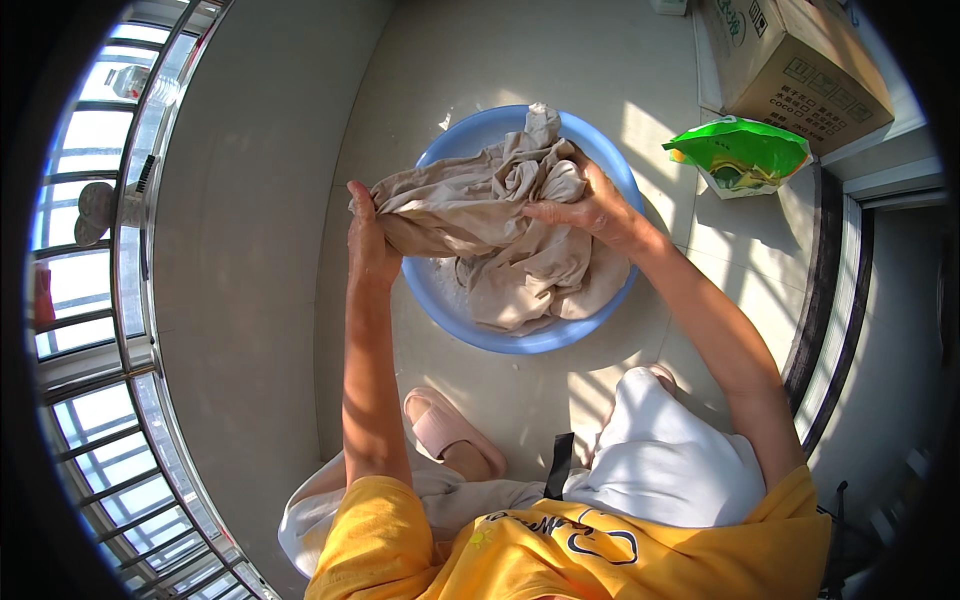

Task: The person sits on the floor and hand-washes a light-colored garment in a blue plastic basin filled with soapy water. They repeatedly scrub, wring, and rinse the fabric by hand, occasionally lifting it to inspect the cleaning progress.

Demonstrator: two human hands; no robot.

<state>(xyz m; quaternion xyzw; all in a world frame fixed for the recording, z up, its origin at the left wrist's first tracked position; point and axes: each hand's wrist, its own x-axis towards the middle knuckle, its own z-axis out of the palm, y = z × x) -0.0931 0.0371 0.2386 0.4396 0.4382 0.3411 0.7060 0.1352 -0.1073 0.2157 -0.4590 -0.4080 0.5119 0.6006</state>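
Note:
A wet beige cloth garment (450, 199) is stretched between my two hands above a round blue plastic basin (517, 343). My left hand (369, 240) grips its left end, thumb up, just past the basin's left rim. At the upper right my right hand (589, 202) holds a bunched part of the cloth, its thumb pointing left. The rest of the fabric hangs down and lies crumpled in the basin, where some suds show at the left. Some of my fingers are hidden behind the cloth.
A green plastic pouch (739, 156) stands on the tiled floor to the right, near a printed cardboard box (802, 75). A door track (821, 315) runs along the right. Barred windows (82, 285) line the left side. My pink slippers (454, 431) are below the basin.

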